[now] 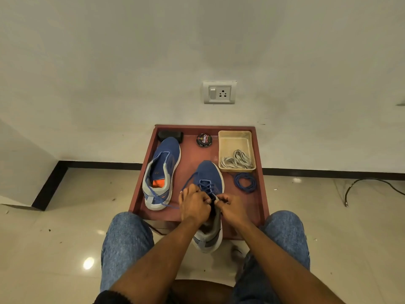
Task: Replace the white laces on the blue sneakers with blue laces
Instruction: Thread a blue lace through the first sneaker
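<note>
Left hand (pixel 194 204) and right hand (pixel 232 208) over sneaker (pixel 209 178), top eyelets hidden.

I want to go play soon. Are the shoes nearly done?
About halfway. The white laces are out, lying in the tub. Both hands, left hand and right hand, are threading a blue lace through the right shoe. The left shoe has no lace yet; the spare blue lace waits coiled.
</note>
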